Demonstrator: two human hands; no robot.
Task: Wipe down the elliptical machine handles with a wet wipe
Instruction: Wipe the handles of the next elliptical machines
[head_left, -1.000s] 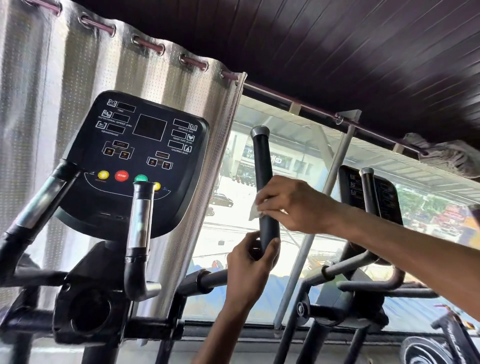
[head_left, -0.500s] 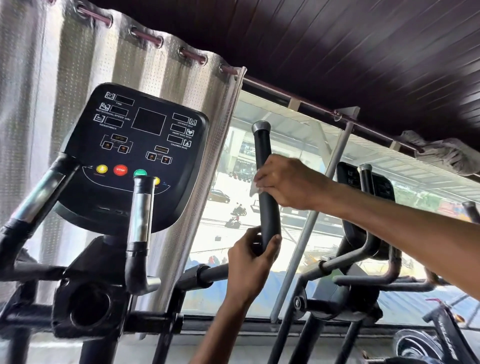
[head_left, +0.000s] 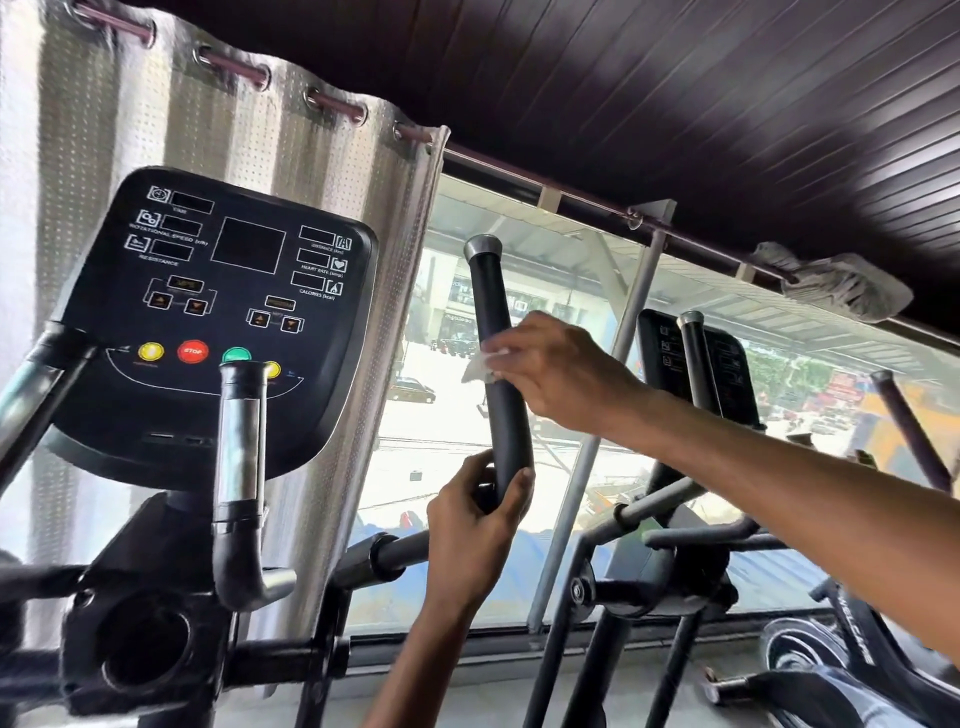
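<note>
White wet wipe (head_left: 480, 366) crumpled under right hand (head_left: 561, 371) gripping black handle (head_left: 498, 364), left hand (head_left: 475, 530) clasping its base

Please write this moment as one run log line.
step: wiping handle | right hand: presses wipe on grip | left hand: holds handle base

My right hand (head_left: 563, 371) presses a white wipe (head_left: 480, 366) against the black handle (head_left: 501, 364), while my left hand (head_left: 475, 525) grips its base beside the console (head_left: 218, 312).
</note>
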